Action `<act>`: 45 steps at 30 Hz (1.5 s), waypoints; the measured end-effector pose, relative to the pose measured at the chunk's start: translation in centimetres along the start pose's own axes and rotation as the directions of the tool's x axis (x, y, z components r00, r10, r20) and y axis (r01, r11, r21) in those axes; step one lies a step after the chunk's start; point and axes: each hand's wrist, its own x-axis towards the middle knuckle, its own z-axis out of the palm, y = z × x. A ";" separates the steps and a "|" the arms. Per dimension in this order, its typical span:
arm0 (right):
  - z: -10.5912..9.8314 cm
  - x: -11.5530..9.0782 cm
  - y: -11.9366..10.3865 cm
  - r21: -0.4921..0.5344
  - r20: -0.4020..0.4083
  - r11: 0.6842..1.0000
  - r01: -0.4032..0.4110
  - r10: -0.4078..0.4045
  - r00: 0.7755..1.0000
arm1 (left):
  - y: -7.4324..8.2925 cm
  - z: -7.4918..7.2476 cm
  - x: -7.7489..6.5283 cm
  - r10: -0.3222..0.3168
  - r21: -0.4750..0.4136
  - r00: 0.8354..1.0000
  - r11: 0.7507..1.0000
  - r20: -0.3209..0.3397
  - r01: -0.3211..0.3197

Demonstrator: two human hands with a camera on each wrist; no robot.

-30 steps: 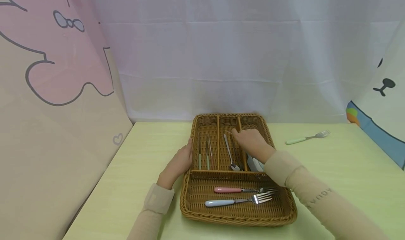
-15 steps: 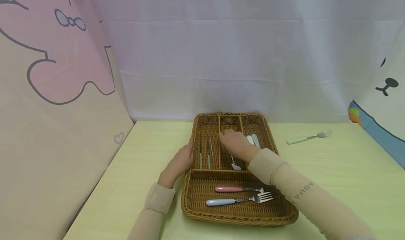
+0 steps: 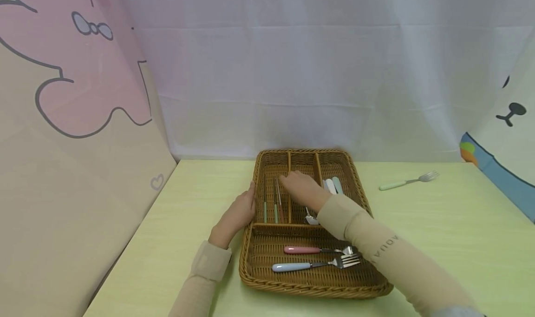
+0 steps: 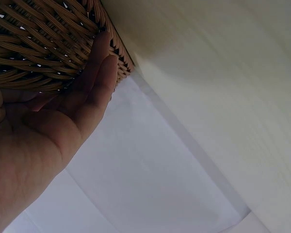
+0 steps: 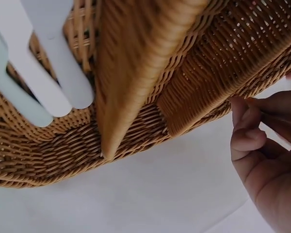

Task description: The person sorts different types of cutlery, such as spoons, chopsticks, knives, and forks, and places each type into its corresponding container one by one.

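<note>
A brown wicker cutlery basket (image 3: 317, 290) stands on the pale table. My left hand (image 3: 236, 212) rests against its left side; in the left wrist view its nearly straight fingers (image 4: 104, 73) lie along the outer wall. My right hand (image 3: 302, 188) is over the divider between the left and middle compartments, thumb and fingers (image 5: 247, 138) pinched together. It seems to hold a thin chopstick, mostly hidden. Beneath lie green-handled chopsticks (image 3: 265, 211) and a reddish one (image 3: 281, 213). A spoon (image 3: 311, 219) lies in the middle compartment, partly under the hand.
Several table knives (image 5: 41, 82) lie in the right compartment. The front compartment holds a pink-handled fork (image 3: 302, 250) and a blue-handled fork (image 3: 292, 267). A green-handled fork (image 3: 393, 185) lies on the table (image 3: 439, 233) right of the basket. A white curtain (image 3: 292, 89) hangs behind.
My right hand has moved left from the divider by the right compartment to the left compartment; a thin tip showed at its fingers earlier. The knife handles have come into view. My left hand stays.
</note>
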 end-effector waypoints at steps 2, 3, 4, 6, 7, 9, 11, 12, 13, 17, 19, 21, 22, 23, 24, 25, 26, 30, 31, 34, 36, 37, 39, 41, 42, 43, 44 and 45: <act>0.0 0.3 -0.2 -0.003 -0.014 1.000 0.009 -0.009 1.000 | 0.0 0.0 0.0 0.001 0.001 1.000 1.000 -0.001 -0.001; 0.1 0.4 -0.2 -0.006 -0.022 1.000 0.013 -0.013 1.000 | 0.0 0.0 0.0 0.001 0.002 1.000 1.000 0.000 -0.001; 0.2 0.6 -0.3 -0.003 -0.030 1.000 0.016 -0.016 0.999 | 0.0 0.0 0.0 0.004 0.005 1.000 1.000 -0.003 -0.004; 0.4 0.9 -0.4 0.000 -0.032 1.000 0.015 -0.015 0.999 | 0.0 0.0 0.1 0.005 0.012 1.000 1.000 -0.004 -0.005; 0.5 1.1 -0.5 0.007 -0.028 1.000 0.012 -0.012 1.000 | 0.0 0.0 0.1 0.009 0.016 1.000 1.000 -0.006 -0.008; 0.7 1.4 -0.6 0.006 -0.016 1.000 0.004 -0.004 1.000 | 0.0 0.0 0.2 0.012 0.019 1.000 1.000 -0.007 -0.012; 0.8 1.6 -0.7 0.009 -0.003 1.000 -0.009 0.009 1.000 | 0.0 0.0 0.1 0.015 0.015 1.000 1.000 -0.009 -0.015; 0.8 1.7 -0.8 0.012 0.000 1.000 -0.015 0.015 1.000 | 0.0 0.0 0.1 0.017 0.013 1.000 1.000 -0.009 -0.017; 0.8 1.9 -0.9 0.021 0.004 1.000 -0.022 0.022 1.000 | 0.0 0.0 0.1 0.016 0.009 1.000 1.000 -0.008 -0.016; 0.6 2.4 -1.4 0.089 0.059 0.992 -0.087 0.082 0.995 | 0.0 0.0 0.1 0.011 0.009 1.000 1.000 -0.001 -0.011; 0.7 2.7 -1.6 0.118 0.102 0.985 -0.127 0.115 0.988 | -0.1 0.1 0.1 0.007 0.013 1.000 1.000 0.002 -0.008; 0.8 2.8 -1.8 0.117 0.137 0.982 -0.147 0.131 0.982 | -0.2 0.1 0.2 0.009 0.020 1.000 1.000 0.002 -0.009; 0.8 2.9 -1.8 0.119 0.144 0.981 -0.150 0.133 0.981 | -0.2 0.1 0.2 0.008 0.024 1.000 1.000 0.002 -0.008; 0.9 3.0 -1.9 0.119 0.146 0.982 -0.146 0.128 0.981 | -0.2 0.1 0.2 0.007 0.024 1.000 1.000 0.003 -0.007; 1.0 3.0 -1.9 0.118 0.146 0.984 -0.137 0.119 0.982 | -0.1 0.0 0.2 0.005 0.025 1.000 1.000 0.003 -0.005; 1.0 3.1 -1.9 0.123 0.144 0.984 -0.131 0.112 0.983 | -0.1 0.0 0.2 0.005 0.027 1.000 1.000 0.004 -0.005; 1.1 3.1 -1.9 0.124 0.140 0.986 -0.115 0.098 0.985 | -0.1 0.0 0.2 0.003 0.029 1.000 1.000 0.003 -0.003; 1.2 3.1 -1.9 0.161 0.128 0.984 -0.082 0.062 0.990 | 0.0 -0.1 0.1 0.000 0.035 1.000 0.999 0.004 0.000; 1.2 3.1 -1.9 0.165 0.131 0.983 -0.081 0.060 0.990 | -0.1 -0.1 0.1 0.000 0.037 1.000 0.999 0.004 0.000; 1.3 3.1 -2.0 0.161 0.138 0.984 -0.074 0.051 0.989 | 0.0 -0.1 0.1 0.002 0.036 1.000 0.999 0.003 -0.002; 1.2 3.1 -2.1 0.161 0.154 0.984 -0.072 0.047 0.987 | 0.0 -0.1 0.1 -0.002 0.033 1.000 0.999 0.005 0.001; 1.3 3.1 -2.2 0.165 0.157 0.984 -0.068 0.042 0.987 | -0.1 -0.1 0.1 -0.003 0.031 1.000 1.000 0.005 0.003; 1.3 3.1 -2.3 0.166 0.163 0.984 -0.064 0.037 0.986 | -0.1 -0.1 0.1 -0.006 0.027 1.000 1.000 0.004 0.006; 1.4 3.2 -2.5 0.162 0.172 0.985 -0.055 0.026 0.985 | -0.1 -0.1 0.1 -0.009 0.023 1.000 1.000 0.003 0.009; 1.5 3.2 -2.5 0.154 0.180 0.987 -0.053 0.025 0.983 | -0.1 -0.1 0.1 -0.010 0.020 1.000 1.000 0.002 0.010; 1.5 3.2 -2.6 0.143 0.189 0.988 -0.051 0.024 0.982 | -0.1 -0.1 0.1 -0.011 0.018 1.000 1.000 0.001 0.011; 1.6 3.2 -2.6 0.133 0.202 0.990 -0.051 0.023 0.979 | 0.0 -0.1 0.1 -0.011 0.018 1.000 1.000 -0.001 0.011; 1.6 3.2 -2.7 0.122 0.217 0.991 -0.051 0.023 0.976 | 0.0 -0.1 0.1 -0.010 0.019 1.000 1.000 -0.004 0.010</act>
